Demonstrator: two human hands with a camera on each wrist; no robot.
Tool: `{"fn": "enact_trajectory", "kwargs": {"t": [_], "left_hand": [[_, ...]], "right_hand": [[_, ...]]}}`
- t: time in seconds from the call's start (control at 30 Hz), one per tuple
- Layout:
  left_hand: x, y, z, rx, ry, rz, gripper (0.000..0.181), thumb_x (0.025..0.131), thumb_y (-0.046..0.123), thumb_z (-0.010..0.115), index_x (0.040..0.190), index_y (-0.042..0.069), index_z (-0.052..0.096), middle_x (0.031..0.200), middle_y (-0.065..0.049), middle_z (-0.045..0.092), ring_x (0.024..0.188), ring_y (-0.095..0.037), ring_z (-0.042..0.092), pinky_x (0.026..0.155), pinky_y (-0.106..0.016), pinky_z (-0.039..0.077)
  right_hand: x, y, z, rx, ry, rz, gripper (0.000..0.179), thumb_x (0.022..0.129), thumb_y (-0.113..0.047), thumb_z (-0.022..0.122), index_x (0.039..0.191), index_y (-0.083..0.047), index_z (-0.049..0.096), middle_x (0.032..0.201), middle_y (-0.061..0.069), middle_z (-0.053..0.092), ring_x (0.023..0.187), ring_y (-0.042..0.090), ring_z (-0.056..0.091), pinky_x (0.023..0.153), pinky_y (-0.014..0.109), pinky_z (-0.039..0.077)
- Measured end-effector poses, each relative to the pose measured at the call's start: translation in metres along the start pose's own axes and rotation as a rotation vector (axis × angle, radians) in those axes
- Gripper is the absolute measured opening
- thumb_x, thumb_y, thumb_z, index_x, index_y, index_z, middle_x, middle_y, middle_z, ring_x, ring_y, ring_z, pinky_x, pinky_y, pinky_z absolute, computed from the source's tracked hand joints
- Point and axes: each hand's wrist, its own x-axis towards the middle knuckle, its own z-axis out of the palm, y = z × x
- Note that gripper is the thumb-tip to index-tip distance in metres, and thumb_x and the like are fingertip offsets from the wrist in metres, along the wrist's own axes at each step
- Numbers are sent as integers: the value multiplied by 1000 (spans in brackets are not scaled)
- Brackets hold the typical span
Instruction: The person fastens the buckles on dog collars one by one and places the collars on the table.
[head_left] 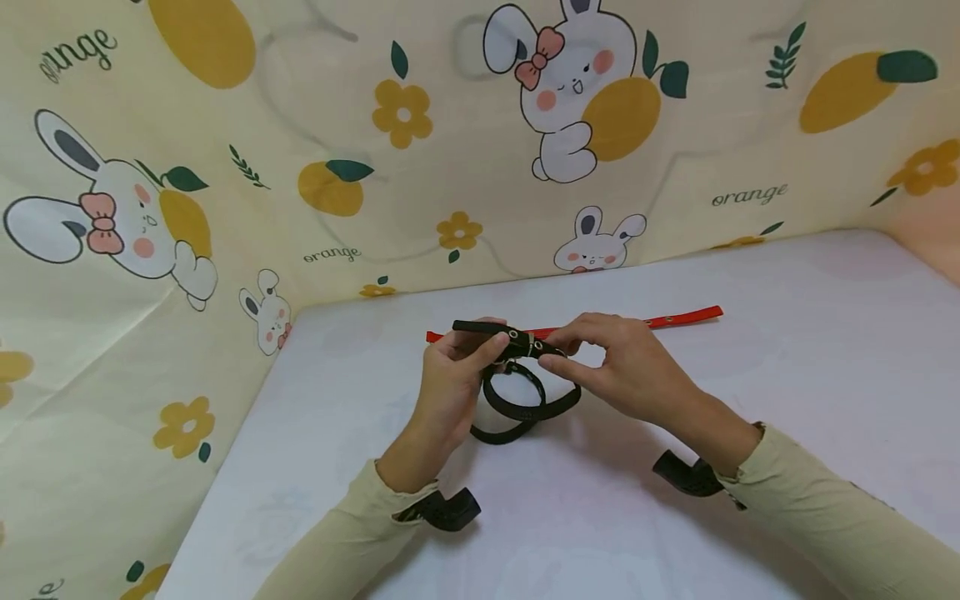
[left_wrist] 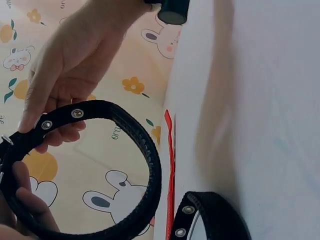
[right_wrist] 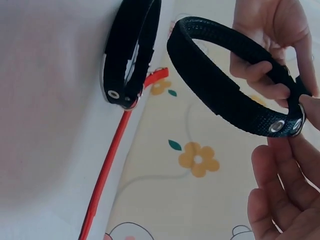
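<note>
Black, loop-shaped, textured collar [right_wrist: 210, 85] is raised above the second black, loop-shaped collar [right_wrist: 117, 55]; flat red strap [head_left: 686, 317] lies beyond the latter. My left hand [head_left: 457, 375] pinches the raised band near its metal buckle [head_left: 532, 344]; my right hand [head_left: 626, 367] pinches the eyeleted stretch. Estimate: light, springy, non-slip, robust. Best hold: either side of the buckle.

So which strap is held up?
The black loop in the left hand and right hand; the other black loop and red strap lie on the table.
</note>
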Motion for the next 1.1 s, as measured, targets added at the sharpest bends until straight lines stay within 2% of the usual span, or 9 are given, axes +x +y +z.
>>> {"fn": "enact_trajectory", "kwargs": {"t": [0.13, 0.37, 0.6, 0.73, 0.83, 0.93, 1.1], "left_hand": [[2, -1, 3, -12, -3, -22, 18, 91, 2, 66, 109, 2, 70, 93, 3, 73, 85, -14, 63, 76, -25, 50], [0, -2, 5, -12, -24, -6, 17, 91, -1, 66, 105, 5, 71, 89, 5, 74, 81, -12, 62, 74, -24, 50], [2, -4, 0, 25, -100, 1, 26, 86, -7, 68, 100, 14, 71, 98, 4, 72, 89, -11, 66, 83, -23, 52], [4, -7, -2, 81, -125, 32, 20, 86, -3, 70, 102, 9, 73, 98, 1, 71, 85, -14, 66, 83, -24, 54], [5, -8, -2, 135, -131, 87, 21, 88, -1, 70, 109, -1, 71, 96, 1, 72, 82, -14, 67, 82, -25, 56], [4, -8, -2, 170, -135, 134, 24, 89, 0, 70, 113, -6, 69, 95, 2, 71, 81, -13, 67, 79, -24, 55], [1, -8, -2, 214, -130, 157, 26, 91, 4, 70, 115, -5, 70, 100, 2, 67, 81, -12, 66, 73, -22, 50]], "right_hand": [[-1, 1, -2, 4, -4, 8, 15, 88, -32, 77, 101, -27, 75, 87, -14, 68, 85, 3, 60, 73, 28, 49], [0, 1, -2, 42, -8, 37, 17, 88, -30, 77, 105, -27, 74, 89, -15, 70, 82, 3, 60, 74, 27, 49], [1, 0, -5, 76, 30, 102, 17, 90, -27, 75, 107, -22, 74, 90, -10, 71, 81, 7, 59, 70, 25, 48], [2, 0, -8, 93, 28, 146, 18, 91, -27, 74, 107, -19, 74, 87, -8, 73, 82, 10, 59, 70, 25, 47], [3, -1, -8, 107, 18, 164, 18, 91, -27, 73, 107, -19, 73, 86, -8, 73, 82, 11, 59, 70, 26, 46], [4, -1, -9, 113, 8, 185, 18, 91, -28, 73, 107, -20, 73, 86, -9, 74, 82, 12, 60, 69, 26, 46], [3, -1, -9, 122, -16, 222, 17, 92, -31, 72, 107, -22, 73, 86, -10, 74, 83, 13, 59, 69, 27, 45]]}}
